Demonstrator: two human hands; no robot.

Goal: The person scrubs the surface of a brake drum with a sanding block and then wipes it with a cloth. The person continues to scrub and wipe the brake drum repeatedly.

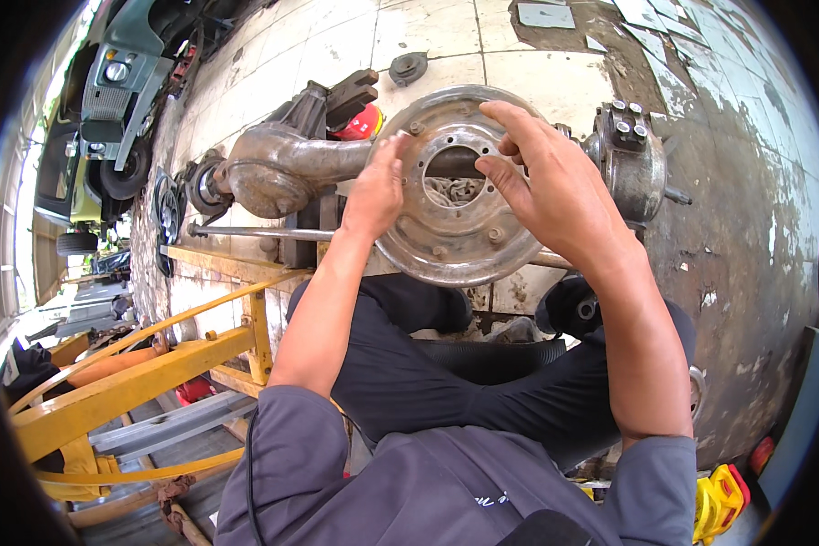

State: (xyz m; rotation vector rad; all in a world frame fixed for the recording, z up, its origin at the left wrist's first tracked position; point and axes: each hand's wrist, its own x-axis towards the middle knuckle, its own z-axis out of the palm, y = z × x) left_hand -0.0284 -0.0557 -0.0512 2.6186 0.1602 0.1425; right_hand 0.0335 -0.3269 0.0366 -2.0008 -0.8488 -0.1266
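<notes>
A round, worn metal brake drum (pixel 441 247) faces me in front of my knees. It has a large centre hole ringed by small bolt holes, and a crumpled grey rag (pixel 455 191) shows through the hole. At the drum's left rim, my left hand (pixel 379 189) is upright with its fingers stretched. My right hand (pixel 548 177) hovers over the drum's upper right, its fingers extended and thumb apart. I cannot tell whether either hand touches the metal. Behind the drum runs a heavy vehicle axle housing (pixel 273 168), bulging on the left, with a bolted knuckle (pixel 630 164) at its right end.
A metal flange (pixel 409 68) lies on the tiled floor beyond the drum. A long rod (pixel 264 233) lies left, near a yellow metal frame (pixel 146 391). A yellow-and-red object (pixel 721 502) sits at the lower right. Parked vehicles (pixel 109 118) stand far left.
</notes>
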